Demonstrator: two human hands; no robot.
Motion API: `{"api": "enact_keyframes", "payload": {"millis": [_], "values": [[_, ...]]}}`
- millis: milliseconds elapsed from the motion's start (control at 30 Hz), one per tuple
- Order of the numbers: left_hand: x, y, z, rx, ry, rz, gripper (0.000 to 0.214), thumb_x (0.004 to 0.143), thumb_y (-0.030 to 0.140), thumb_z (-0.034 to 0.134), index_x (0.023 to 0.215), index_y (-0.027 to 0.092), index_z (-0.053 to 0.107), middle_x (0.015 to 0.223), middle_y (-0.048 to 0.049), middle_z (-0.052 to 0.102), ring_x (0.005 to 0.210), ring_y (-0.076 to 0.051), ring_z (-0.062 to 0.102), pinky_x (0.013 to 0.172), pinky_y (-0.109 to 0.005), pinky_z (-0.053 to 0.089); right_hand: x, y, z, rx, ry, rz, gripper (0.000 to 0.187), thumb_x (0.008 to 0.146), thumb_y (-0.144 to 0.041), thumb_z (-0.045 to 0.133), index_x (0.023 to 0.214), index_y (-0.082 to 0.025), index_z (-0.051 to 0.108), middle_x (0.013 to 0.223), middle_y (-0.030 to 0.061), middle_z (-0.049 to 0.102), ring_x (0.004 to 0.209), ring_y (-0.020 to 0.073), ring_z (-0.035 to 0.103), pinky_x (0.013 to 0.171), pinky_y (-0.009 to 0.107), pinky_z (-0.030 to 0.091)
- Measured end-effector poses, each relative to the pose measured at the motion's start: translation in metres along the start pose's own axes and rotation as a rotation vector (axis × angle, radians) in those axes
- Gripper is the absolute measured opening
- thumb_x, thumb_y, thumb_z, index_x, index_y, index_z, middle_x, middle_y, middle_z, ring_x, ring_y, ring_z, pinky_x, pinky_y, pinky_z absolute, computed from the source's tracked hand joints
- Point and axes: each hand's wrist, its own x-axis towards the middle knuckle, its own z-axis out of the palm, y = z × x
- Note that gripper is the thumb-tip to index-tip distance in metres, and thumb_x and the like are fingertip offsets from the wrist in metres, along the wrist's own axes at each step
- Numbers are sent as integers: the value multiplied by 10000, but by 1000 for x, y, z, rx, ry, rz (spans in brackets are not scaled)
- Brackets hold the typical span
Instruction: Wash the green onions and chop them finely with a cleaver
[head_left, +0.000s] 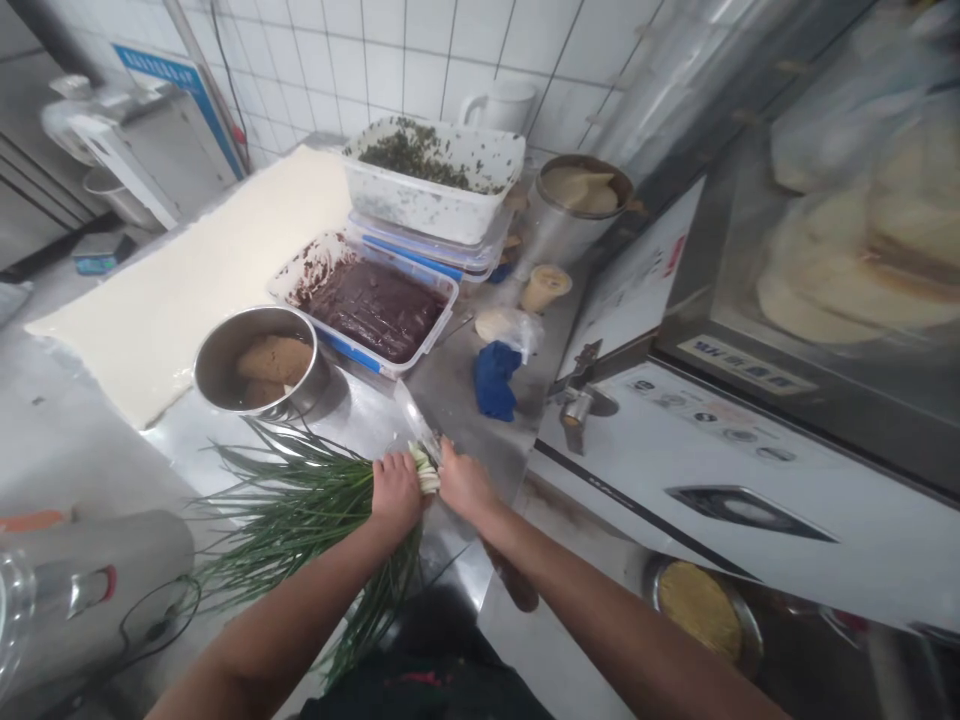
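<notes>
Lower centre, the left hand (pixel 397 488) is wrapped tight around the greens (pixel 300 510), pale ends poking out beside the right hand (pixel 466 485), its fingers curled round a knife (pixel 416 415), the fist covering part of it! The left forearm (pixel 300 590) hides some greens; a brown rod (pixel 514 580) peeks from under the right forearm (pixel 585 590). Mid-frame on the desk (pixel 465 375), a tub (pixel 341 345) carries dark paste (pixel 382 305); above, a second tub (pixel 427 210) has chopped green bits (pixel 409 150). Left of centre, a pot (pixel 217 350) with brown stuff (pixel 274 365). Upper left, a blue sign (pixel 176 75); right, a label (pixel 746 363): both too blurred to read!
</notes>
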Motion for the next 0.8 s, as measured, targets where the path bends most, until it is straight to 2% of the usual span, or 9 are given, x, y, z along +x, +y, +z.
{"api": "enact_keyframes", "payload": {"millis": [100, 233, 400, 500, 633, 700, 800], "values": [[-1, -2, -1, -14, -3, 12, 485, 610, 452, 600, 956, 127, 496, 881, -108, 501, 855, -255, 436, 773, -384, 290, -10, 16, -5, 3, 31, -54, 410, 813, -231, 387, 1201, -123, 313, 822, 121, 639, 757, 217, 603, 612, 267, 372], [-1, -3, -1, -17, -8, 11, 526, 596, 460, 615, 988, 132, 488, 888, -106, 500, 864, -257, 433, 773, -383, 290, -22, 34, -15, -80, 45, -201, 393, 808, -241, 391, 1186, -144, 340, 801, 110, 643, 751, 221, 603, 613, 267, 361], [0, -3, 2, -16, 2, 16, 551, 596, 470, 612, 1009, 130, 479, 885, -105, 499, 859, -254, 431, 778, -384, 284, -7, 29, -27, -172, -9, -329, 371, 755, -205, 451, 1117, -164, 379, 805, 104, 636, 754, 233, 604, 601, 268, 368], [1, -3, 4, -20, 6, 22, 532, 606, 469, 598, 1000, 131, 478, 885, -105, 500, 860, -254, 430, 776, -384, 283, 10, 8, -20, -141, 20, -286, 321, 749, -193, 456, 1063, -165, 396, 827, 101, 629, 781, 229, 603, 612, 264, 378], [1, -3, 6, -21, 9, 6, 367, 680, 401, 530, 932, 136, 498, 842, -95, 502, 824, -239, 439, 755, -376, 288, 19, -22, -3, -104, 148, -142, 275, 790, -150, 389, 1064, -160, 375, 800, 91, 625, 792, 206, 600, 652, 270, 386], [0, -3, 6, -25, 19, 2, 338, 682, 386, 526, 911, 138, 501, 835, -93, 502, 820, -240, 441, 751, -376, 290, 17, -25, 0, -105, 153, -110, 286, 794, -145, 383, 1079, -161, 360, 795, 88, 627, 790, 200, 600, 659, 272, 384], [-1, -2, 5, -36, 34, -12, 399, 631, 415, 576, 904, 134, 500, 836, -96, 503, 831, -252, 439, 756, -379, 291, 3, -10, -6, -97, 114, -91, 292, 811, -191, 378, 1099, -155, 349, 801, 91, 634, 774, 200, 602, 633, 266, 377]]}}
